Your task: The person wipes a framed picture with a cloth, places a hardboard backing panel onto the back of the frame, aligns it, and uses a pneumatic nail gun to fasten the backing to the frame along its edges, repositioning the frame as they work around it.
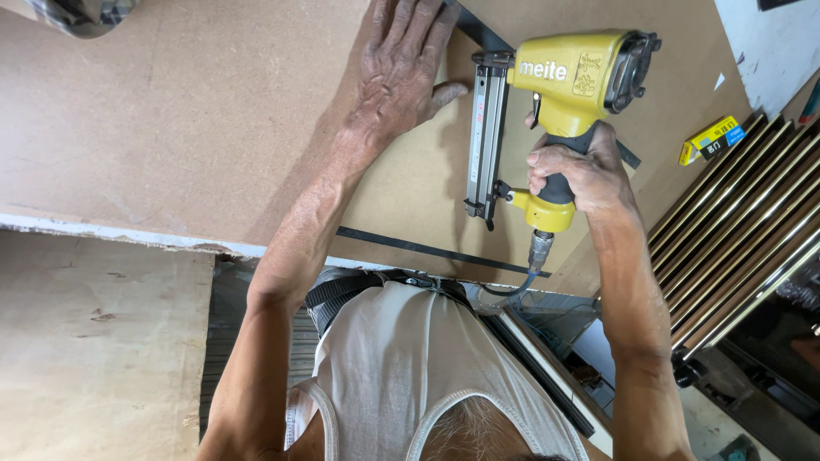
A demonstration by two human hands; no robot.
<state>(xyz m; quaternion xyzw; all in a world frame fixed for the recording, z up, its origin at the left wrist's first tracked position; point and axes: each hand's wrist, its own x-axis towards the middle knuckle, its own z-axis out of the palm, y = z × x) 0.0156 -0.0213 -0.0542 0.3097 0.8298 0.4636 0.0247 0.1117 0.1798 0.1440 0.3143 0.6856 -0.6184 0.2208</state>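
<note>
At upper centre of the frame, the right hand (574, 167) grips the yellow pneumatic nail gun (555, 111) over the brown fibreboard backing panel (196, 111), beside the left hand (400, 72) pressed flat, fingers spread.

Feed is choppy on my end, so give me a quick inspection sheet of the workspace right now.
Surface: brown board lying flat on the bench, with a black frame strip along its near edge.
Job's things: yellow nailer, its metal magazine pointing toward the person.
Clutter: small yellow box on the board by the right edge.
Hands: left hand pressed flat on the board beside the magazine; right hand wrapped around the nailer's grip.
Cables: air hose running from the grip's base under the board's edge.
Surroundings: stacked gold-edged mouldings at right.
</note>
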